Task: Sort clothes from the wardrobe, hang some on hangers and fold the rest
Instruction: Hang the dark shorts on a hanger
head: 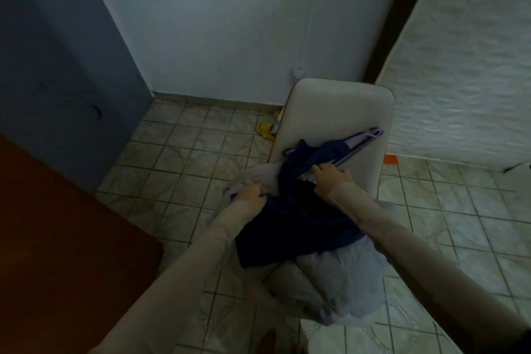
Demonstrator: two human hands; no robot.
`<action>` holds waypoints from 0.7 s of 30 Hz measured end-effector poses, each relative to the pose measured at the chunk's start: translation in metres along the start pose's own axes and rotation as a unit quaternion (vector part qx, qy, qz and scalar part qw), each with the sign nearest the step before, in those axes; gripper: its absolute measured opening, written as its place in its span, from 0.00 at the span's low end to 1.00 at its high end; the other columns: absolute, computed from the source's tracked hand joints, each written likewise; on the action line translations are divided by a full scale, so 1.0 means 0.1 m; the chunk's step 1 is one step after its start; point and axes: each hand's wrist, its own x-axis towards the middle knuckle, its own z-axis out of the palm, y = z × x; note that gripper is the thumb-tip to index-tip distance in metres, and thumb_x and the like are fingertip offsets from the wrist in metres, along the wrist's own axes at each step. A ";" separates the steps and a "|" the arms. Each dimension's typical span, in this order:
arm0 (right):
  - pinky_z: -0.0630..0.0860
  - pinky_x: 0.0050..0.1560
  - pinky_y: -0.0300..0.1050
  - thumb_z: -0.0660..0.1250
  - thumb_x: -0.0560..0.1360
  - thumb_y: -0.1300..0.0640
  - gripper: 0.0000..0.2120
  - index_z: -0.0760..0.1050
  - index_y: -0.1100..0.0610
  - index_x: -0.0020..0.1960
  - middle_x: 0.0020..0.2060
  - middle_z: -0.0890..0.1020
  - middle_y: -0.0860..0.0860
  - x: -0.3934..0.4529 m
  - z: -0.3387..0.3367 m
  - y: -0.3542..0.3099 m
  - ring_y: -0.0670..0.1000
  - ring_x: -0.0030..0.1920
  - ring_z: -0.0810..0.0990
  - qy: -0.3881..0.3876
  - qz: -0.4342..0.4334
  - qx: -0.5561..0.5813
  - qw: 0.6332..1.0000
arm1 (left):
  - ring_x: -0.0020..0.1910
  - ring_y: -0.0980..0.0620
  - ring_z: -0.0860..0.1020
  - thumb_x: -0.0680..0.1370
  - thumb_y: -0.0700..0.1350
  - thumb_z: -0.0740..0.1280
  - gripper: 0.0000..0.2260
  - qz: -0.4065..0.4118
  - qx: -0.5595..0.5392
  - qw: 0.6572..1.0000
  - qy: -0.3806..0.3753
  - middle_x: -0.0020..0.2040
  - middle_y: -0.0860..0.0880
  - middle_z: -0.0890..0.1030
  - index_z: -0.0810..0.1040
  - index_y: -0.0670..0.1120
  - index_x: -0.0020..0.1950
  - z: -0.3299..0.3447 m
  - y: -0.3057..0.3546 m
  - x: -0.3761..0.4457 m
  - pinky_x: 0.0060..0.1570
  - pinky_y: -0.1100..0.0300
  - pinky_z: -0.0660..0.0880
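Note:
A dark navy garment (298, 215) lies spread over a pile of pale grey clothes (339, 282) on a cream chair (339, 112). A lilac hanger (363, 139) pokes out of the garment's far end and rests against the chair's backrest. My left hand (251, 194) grips the garment's left edge. My right hand (330, 178) pinches the navy cloth near the hanger's lower bar. Both forearms wear beige sleeves.
A brown wooden surface (57, 238) fills the lower left, with a blue-grey wardrobe side (57, 66) behind it. Yellow slippers (265, 129) lie on the tiled floor (178, 152) by the white wall. A textured white panel (465, 66) stands at right.

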 end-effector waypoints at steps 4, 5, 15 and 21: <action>0.60 0.67 0.55 0.57 0.79 0.56 0.22 0.58 0.57 0.71 0.69 0.65 0.55 0.33 0.00 0.26 0.56 0.70 0.63 0.009 0.041 -0.032 0.999 | 0.65 0.43 0.69 0.81 0.47 0.59 0.19 -0.019 -0.020 0.999 -0.037 0.68 0.41 0.69 0.66 0.40 0.70 0.13 0.26 0.34 0.60 0.57 0.68; 0.61 0.67 0.55 0.58 0.79 0.57 0.22 0.58 0.58 0.71 0.69 0.66 0.55 0.40 -0.01 0.33 0.55 0.69 0.63 0.015 0.051 -0.040 0.998 | 0.67 0.43 0.67 0.80 0.49 0.61 0.23 -0.022 -0.041 0.998 -0.046 0.70 0.41 0.67 0.63 0.40 0.72 0.18 0.30 0.43 0.63 0.56 0.66; 0.67 0.63 0.58 0.68 0.71 0.60 0.17 0.73 0.60 0.59 0.57 0.77 0.57 1.31 0.05 1.05 0.54 0.61 0.74 0.139 0.083 -0.186 0.969 | 0.66 0.41 0.69 0.76 0.46 0.67 0.35 -0.079 -0.111 0.991 0.006 0.70 0.40 0.66 0.50 0.43 0.76 0.58 0.70 1.26 0.64 0.46 0.69; 0.69 0.60 0.50 0.59 0.78 0.61 0.11 0.71 0.59 0.60 0.57 0.79 0.54 1.58 0.04 1.29 0.56 0.57 0.79 0.099 0.045 -0.217 0.970 | 0.59 0.41 0.73 0.79 0.39 0.59 0.16 -0.112 -0.061 0.989 0.071 0.63 0.40 0.74 0.68 0.41 0.67 0.61 0.67 1.42 0.60 0.46 0.72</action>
